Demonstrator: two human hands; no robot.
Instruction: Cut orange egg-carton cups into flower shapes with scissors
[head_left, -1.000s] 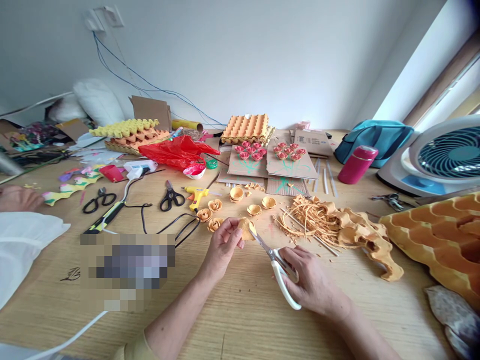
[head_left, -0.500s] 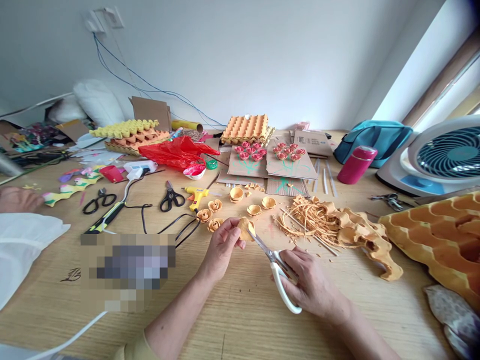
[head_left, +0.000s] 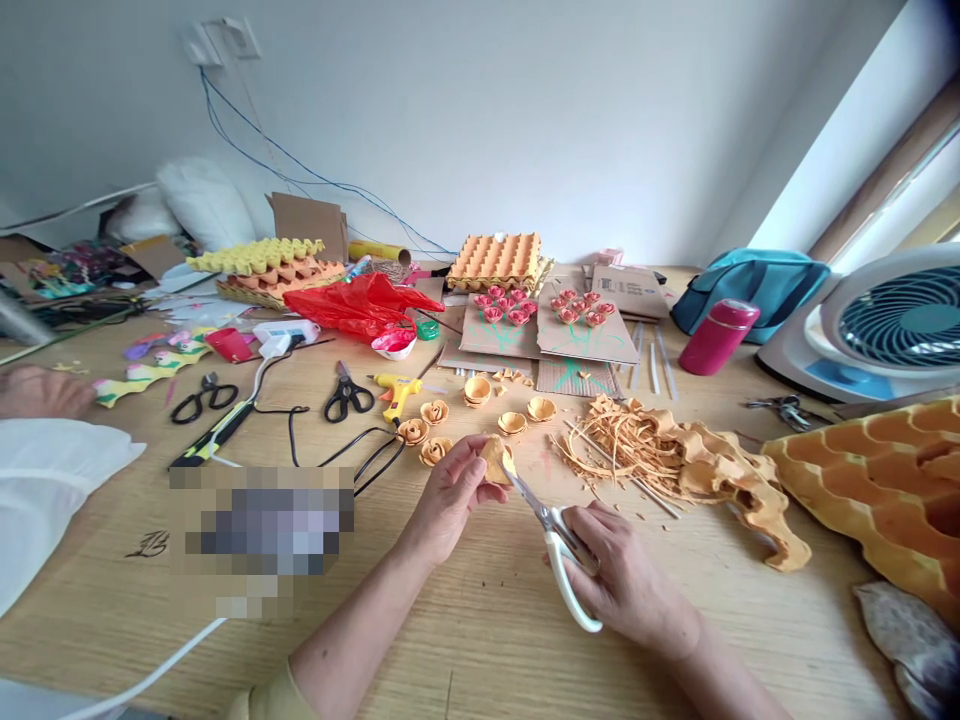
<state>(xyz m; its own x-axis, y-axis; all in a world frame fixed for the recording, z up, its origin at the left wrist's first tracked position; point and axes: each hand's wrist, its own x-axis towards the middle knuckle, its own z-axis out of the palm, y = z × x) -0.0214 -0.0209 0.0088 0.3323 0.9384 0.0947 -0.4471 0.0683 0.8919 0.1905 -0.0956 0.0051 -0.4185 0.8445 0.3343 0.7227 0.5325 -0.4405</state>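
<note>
My left hand (head_left: 459, 492) pinches an orange egg-carton cup (head_left: 495, 460) between thumb and fingers above the middle of the table. In my right hand (head_left: 626, 570) are white-handled scissors (head_left: 568, 580), fingers through the loops, with the blades at the cup's right edge. Just beyond my left hand lie carton flowers (head_left: 435, 452) with curled petals. Plain cut cups (head_left: 512, 424) and a stack of cups (head_left: 477, 391) sit a little farther back. To the right is a heap of carton trimmings (head_left: 615, 445) with a cut strip of egg carton (head_left: 720, 465).
A yellow glue gun (head_left: 396, 394), black scissors (head_left: 349, 398) and cables lie to the left. Pink flowers (head_left: 510, 304) on cardboard stand behind. Egg trays (head_left: 892, 480), a pink bottle (head_left: 718, 337) and a fan (head_left: 885, 315) are right. Another person's sleeve (head_left: 60, 490) reaches in at left.
The whole view has shifted slightly, so the table things appear a little farther right and lower. Both hands keep nearly the same pose, the scissor blades still at the cup.
</note>
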